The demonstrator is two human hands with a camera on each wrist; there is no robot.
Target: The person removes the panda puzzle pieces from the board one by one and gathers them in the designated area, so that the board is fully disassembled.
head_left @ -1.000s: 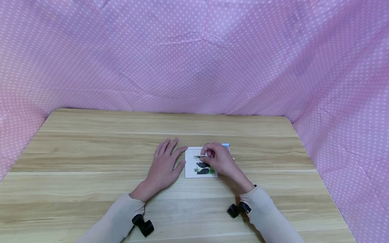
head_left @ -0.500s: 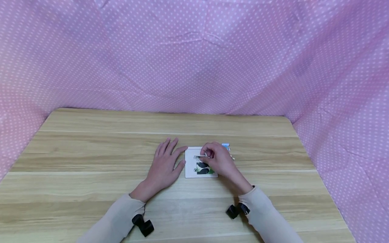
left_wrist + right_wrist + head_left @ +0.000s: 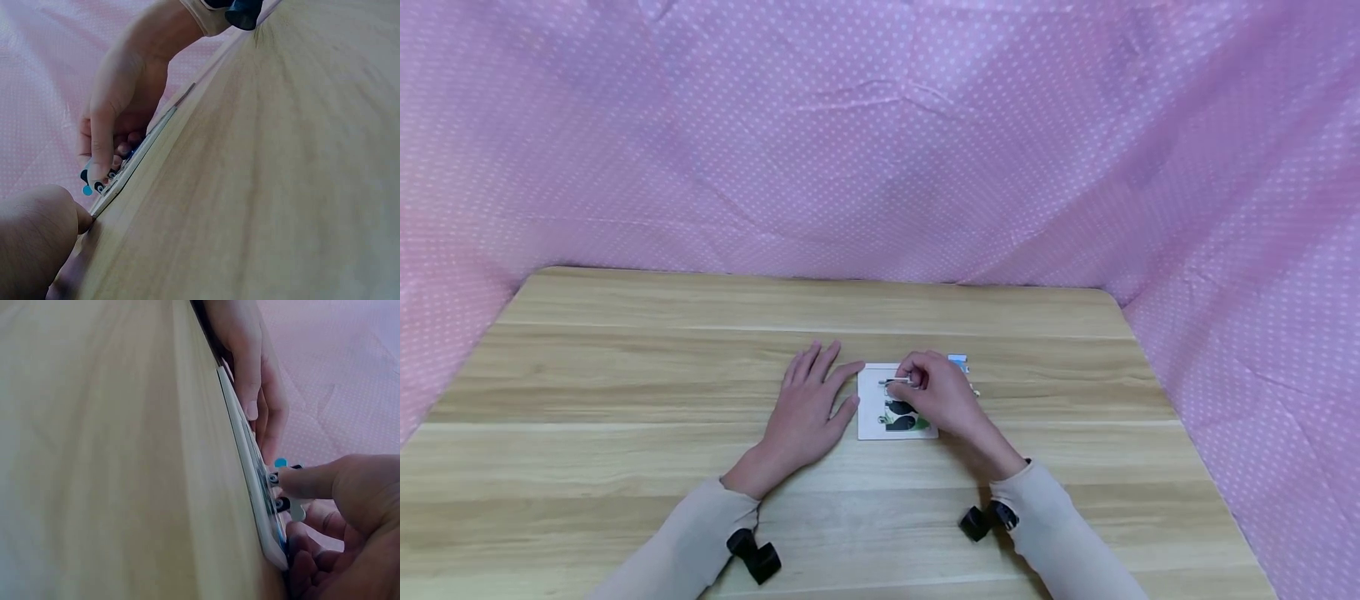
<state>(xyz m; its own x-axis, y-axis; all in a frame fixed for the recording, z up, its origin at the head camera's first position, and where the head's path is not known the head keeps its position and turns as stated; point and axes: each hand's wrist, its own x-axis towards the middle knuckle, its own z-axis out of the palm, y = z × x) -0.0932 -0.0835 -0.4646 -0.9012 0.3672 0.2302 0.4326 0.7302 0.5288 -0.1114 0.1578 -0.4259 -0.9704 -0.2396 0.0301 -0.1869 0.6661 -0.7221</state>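
Note:
A white puzzle board [image 3: 870,408] lies on the table, with part of a black, white and green panda picture [image 3: 901,421] in it. My right hand [image 3: 942,392] is over the board's right side and pinches a jigsaw piece [image 3: 892,381] between thumb and fingers. In the right wrist view this piece [image 3: 297,511] is tilted up from the board and shows panda eyes and a blue tab. My left hand [image 3: 807,412] rests flat with its fingers spread. Its thumb and index finger touch the board's left edge. My right hand hides some of the picture.
More jigsaw pieces [image 3: 958,362] with blue on them lie beyond the board's right side, partly behind my right hand. The wooden table [image 3: 647,375] extends around the board. A pink dotted cloth [image 3: 880,167] hangs behind the table and at its sides.
The held jigsaw piece has shifted slightly away from me and changed its tilt, and my right thumb has moved a little. My left hand and the board stay in place.

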